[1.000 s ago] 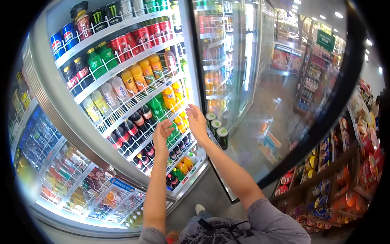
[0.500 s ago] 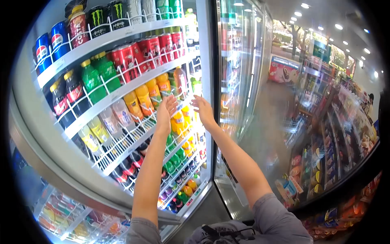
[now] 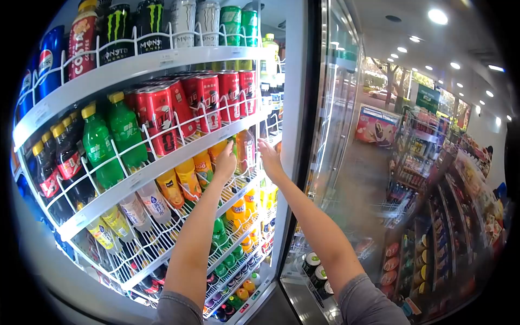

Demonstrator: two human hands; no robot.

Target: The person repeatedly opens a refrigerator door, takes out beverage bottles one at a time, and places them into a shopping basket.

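Both my hands reach into the open drinks cooler, at the shelf of juice bottles. My left hand [image 3: 226, 163] is beside the orange-drink bottles [image 3: 203, 167], its fingers partly hidden and seemingly uncurled. Just right of it stands a bottle of reddish drink [image 3: 246, 147] behind the wire rail. My right hand [image 3: 270, 160] is on that bottle's other side, open, with its fingers pointing up and inward. Whether either hand touches the bottle I cannot tell. Clear-drink bottles [image 3: 154, 201] stand farther left on the same shelf.
Red cans [image 3: 160, 116] and green soda bottles [image 3: 100, 143] fill the shelf above, behind a white wire rail [image 3: 187, 125]. Energy drink cans [image 3: 149, 27] line the top shelf. The glass door [image 3: 330, 162] stands open at right; store racks [image 3: 433, 216] show beyond.
The view has come closer to the shelves, so the cans and bottles look larger. My left hand has turned and its fingers show less. Both hands remain at the juice shelf.
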